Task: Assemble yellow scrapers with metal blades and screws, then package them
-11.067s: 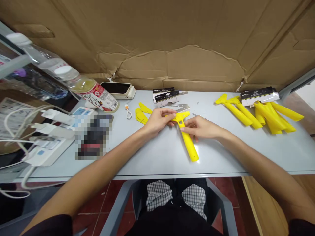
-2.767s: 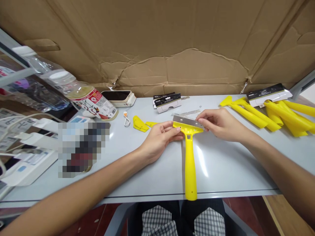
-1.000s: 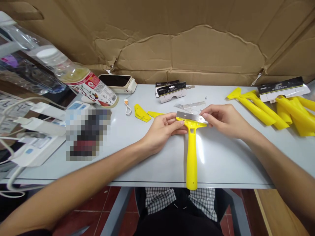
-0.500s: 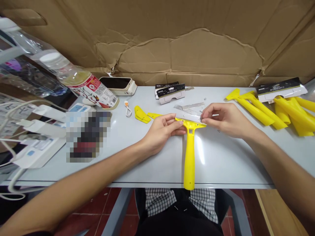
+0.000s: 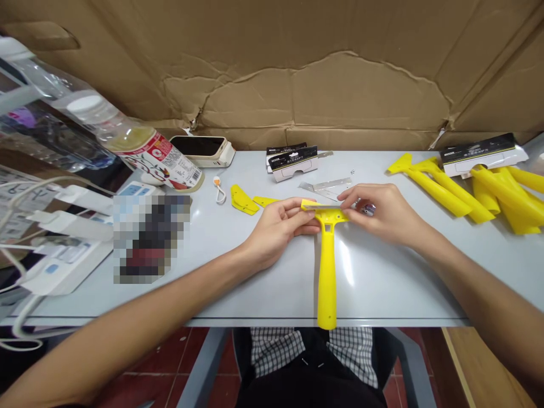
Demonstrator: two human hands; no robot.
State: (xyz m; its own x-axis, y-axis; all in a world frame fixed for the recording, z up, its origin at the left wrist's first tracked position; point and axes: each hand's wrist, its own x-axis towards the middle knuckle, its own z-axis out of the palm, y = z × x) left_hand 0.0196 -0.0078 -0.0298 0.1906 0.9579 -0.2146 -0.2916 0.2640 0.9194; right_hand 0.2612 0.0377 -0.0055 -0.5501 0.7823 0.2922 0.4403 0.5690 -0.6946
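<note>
No legible text or numbers

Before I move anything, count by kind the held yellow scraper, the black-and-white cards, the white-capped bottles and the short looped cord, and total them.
Yellow scraper, held: 1
Black-and-white cards: 3 visible (front middle card, card behind it, right card)
White-capped bottles: 2 (clear bottle, labelled bottle)
Looped cord: 1
Total: 7

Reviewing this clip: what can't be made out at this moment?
All in the head view:
- Thin metal blade: right end hidden by right hand.
- Flat yellow plastic piece: partly behind left hand.
- Tiny metal bits: too small.
- Dark object: pixelated.
- Rightmost yellow plastic handle: cut by right edge.
</note>
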